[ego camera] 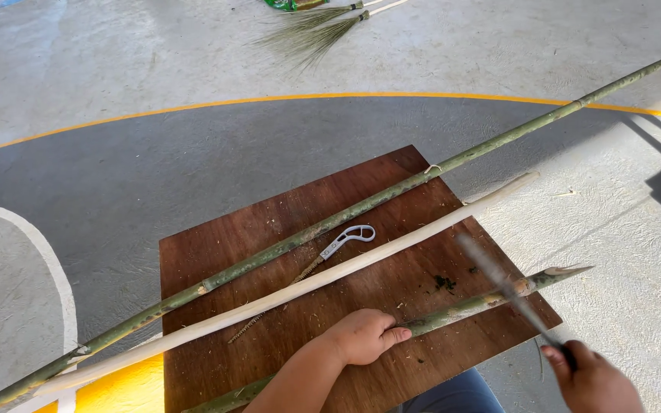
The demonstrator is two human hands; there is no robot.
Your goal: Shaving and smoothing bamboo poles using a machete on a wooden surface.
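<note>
Left hand (361, 336) closed around rough green bamboo stick (468, 306) on scuffed brown board (269, 229); right hand (594, 378) grips motion-blurred blade (499, 279), partly cut off.

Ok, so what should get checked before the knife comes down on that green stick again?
1. Left hand pressing the short green bamboo stick onto the square brown wooden board: ok.
2. Left fingers back from the stick's cut tip: ok.
3. Right hand gripping the dark-handled blade: ok, though the blade is blurred.
4. Blade edge and angle: cannot tell.
5. Peeled pale wooden pole and long green bamboo pole lying away from the blade: ok.
6. White-handled saw out of the way between the two poles: ok.
</note>
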